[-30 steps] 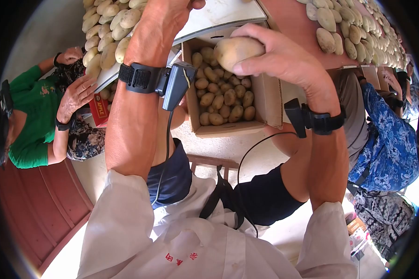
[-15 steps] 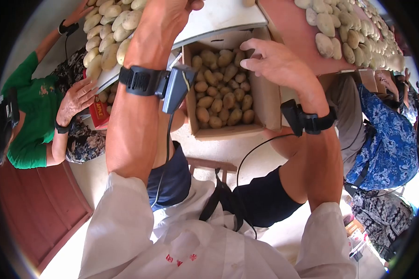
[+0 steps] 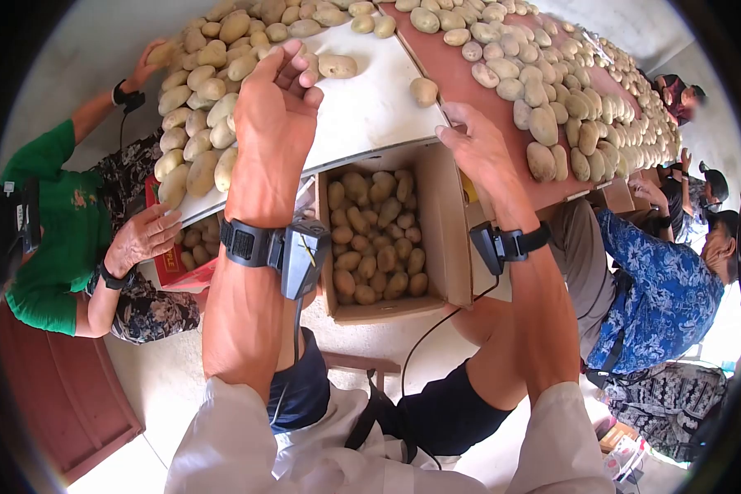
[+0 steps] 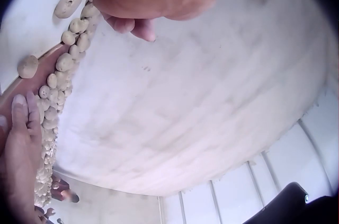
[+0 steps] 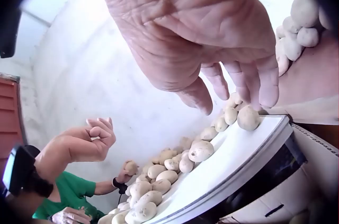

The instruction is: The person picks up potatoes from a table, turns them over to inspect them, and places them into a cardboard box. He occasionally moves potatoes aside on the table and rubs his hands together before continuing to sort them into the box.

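Note:
My left hand [image 3: 276, 111] is raised over the white tabletop [image 3: 370, 107], beside the heaped potatoes [image 3: 210, 78]. Its fingers hang loosely curled and hold nothing, as the right wrist view of this left hand [image 5: 87, 142] also shows. A potato [image 3: 337, 66] lies just past those fingers. My right hand [image 3: 476, 148] is at the corner of the white tabletop, fingers reaching forward and empty. Close to its fingertips sits a lone potato [image 3: 423, 92], seen also as a potato [image 5: 248, 118] below the fingers in the right wrist view. Between my forearms stands a cardboard box [image 3: 445, 230] of smaller potatoes [image 3: 379, 239].
Rows of potatoes [image 3: 543, 123] cover the reddish tabletop [image 3: 502, 156] on the right. At left, a person in green [image 3: 53, 230] works beside a red box [image 3: 169, 263]. Another person in a blue patterned shirt [image 3: 654, 296] sits at right. Cables run from both wrist cameras.
My right hand let go of the potato it held above the box, then moved to the tabletop corner. The head view has tilted upward, showing more of the table.

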Tool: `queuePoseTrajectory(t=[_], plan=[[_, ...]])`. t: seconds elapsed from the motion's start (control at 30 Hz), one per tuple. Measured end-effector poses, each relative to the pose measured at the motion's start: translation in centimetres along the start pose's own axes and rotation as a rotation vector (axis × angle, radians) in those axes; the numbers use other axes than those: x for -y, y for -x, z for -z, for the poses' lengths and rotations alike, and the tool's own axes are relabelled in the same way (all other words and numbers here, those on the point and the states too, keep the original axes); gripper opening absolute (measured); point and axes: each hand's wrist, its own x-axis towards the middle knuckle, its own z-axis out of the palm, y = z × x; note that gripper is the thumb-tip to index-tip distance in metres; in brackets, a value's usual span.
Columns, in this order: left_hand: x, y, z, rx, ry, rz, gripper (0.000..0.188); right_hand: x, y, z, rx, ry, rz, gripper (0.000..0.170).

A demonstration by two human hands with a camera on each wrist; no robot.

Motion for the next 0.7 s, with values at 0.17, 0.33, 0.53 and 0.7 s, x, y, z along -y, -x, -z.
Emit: queuePoseTrajectory(t=[0.17, 0.33, 0.53, 0.7], plan=[[-1.1, -0.1, 0.4, -0.064, 0.055, -0.015, 0.021, -0.5, -4.1, -1.3, -0.01, 0.15, 0.023, 0.053], [-2.0, -0.5, 1.1, -0.06, 0.058, -0.019, 0.021, -1.2, -8.4, -3.2, -0.029, 0.325, 0.101, 0.052], [-2.2, -2.3, 2.8, 0.053, 0.106, 0.004, 0.024, -0.7, -11.6, -5.8, -0.061, 0.51, 0.072, 0.044], [-2.3, -3.3, 3.5, 0.125, 0.113, 0.053, 0.023, -1.4, -10.3, -7.0, -0.045, 0.386, 0.149, 0.04]])
